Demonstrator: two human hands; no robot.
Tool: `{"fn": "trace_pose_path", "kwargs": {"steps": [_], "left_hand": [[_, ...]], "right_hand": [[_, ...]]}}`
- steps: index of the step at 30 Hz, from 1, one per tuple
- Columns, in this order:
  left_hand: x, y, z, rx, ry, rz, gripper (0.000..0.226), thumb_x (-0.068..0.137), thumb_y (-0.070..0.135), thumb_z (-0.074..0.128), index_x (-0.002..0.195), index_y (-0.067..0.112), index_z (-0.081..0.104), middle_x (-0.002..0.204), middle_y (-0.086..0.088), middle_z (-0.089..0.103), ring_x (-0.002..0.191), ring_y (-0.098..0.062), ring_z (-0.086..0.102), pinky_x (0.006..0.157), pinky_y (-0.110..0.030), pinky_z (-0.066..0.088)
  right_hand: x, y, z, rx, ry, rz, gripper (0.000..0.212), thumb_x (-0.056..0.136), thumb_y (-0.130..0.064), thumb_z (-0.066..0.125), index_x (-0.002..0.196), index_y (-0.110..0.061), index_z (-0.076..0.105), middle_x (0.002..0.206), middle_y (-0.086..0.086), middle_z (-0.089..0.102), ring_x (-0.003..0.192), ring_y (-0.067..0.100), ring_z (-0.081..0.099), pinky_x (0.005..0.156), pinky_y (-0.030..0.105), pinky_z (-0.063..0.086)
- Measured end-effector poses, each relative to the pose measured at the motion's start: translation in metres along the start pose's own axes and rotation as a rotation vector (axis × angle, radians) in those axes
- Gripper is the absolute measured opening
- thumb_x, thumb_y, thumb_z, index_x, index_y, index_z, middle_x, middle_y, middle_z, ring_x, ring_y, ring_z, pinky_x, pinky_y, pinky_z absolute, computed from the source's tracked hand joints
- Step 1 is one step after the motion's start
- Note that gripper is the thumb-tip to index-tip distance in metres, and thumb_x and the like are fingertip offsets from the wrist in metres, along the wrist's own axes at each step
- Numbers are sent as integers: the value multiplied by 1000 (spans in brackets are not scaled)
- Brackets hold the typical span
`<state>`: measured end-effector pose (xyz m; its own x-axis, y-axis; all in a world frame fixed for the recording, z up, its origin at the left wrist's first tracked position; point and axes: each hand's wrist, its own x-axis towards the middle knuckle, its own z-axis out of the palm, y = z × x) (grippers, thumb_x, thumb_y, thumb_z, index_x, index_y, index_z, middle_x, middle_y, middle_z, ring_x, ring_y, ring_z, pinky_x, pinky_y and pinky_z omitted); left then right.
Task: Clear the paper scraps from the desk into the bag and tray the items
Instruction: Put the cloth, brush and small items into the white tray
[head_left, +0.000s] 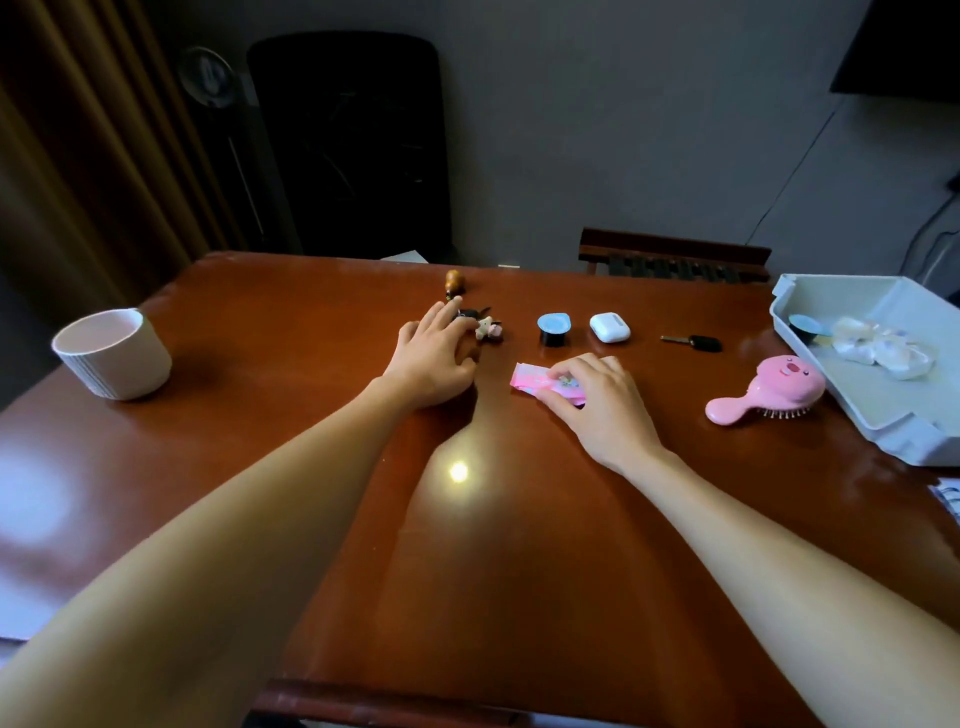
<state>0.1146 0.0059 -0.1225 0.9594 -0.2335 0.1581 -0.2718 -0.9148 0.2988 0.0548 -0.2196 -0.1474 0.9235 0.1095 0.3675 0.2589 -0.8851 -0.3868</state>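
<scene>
Both hands work: right hand (597, 402) grips pink packet (540, 383) lying left-right; left hand (435, 358) spread, ungripping.

The reddish-brown wooden desk (519, 545) is lacquered to a high gloss and mirrors a lamp as a bright spot. The pale grey plastic tray (883, 410) looks matt and smooth. The pink pig-faced plastic hairbrush (769, 392) has a soft sheen. The white earbud case (609, 327) is shiny, hard plastic. The ribbed white cup (114, 353) looks matt. The pink printed packet (535, 382) is glossy film.
</scene>
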Motion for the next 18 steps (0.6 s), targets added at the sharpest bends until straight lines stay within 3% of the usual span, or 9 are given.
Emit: {"fn": "trace_pose_path", "kwargs": {"steps": [3,7,12,18], "left_hand": [[16,3,-1,21,-58,-28,65,89,29,53,151,28,33,166,0,5,152,-22,-3,120,-47,0],[20,10,1,8,-161,-60,72,90,31,54,155,26,24,166,-1,8,152,-24,7,120,-48,8],[9,14,2,25,-76,-14,60,87,27,56,144,25,39,155,-1,31,141,-27,27,113,-48,21],[-12,18,3,58,12,48,52,88,21,58,138,26,44,140,-3,41,126,-26,38,105,-44,32]], "right_hand": [[2,2,2,-14,-17,4,30,92,-50,58,116,-31,61,123,-11,58,110,11,45,91,28,41],[4,2,3,-1,-29,9,30,90,-50,59,115,-33,59,124,-11,55,111,11,44,90,28,40],[3,1,4,-8,-40,15,39,88,-44,61,124,-32,54,126,-9,55,113,12,44,93,33,43],[2,-2,1,-39,8,60,51,87,-40,59,134,-23,50,130,-2,55,118,19,44,96,35,37]]}}
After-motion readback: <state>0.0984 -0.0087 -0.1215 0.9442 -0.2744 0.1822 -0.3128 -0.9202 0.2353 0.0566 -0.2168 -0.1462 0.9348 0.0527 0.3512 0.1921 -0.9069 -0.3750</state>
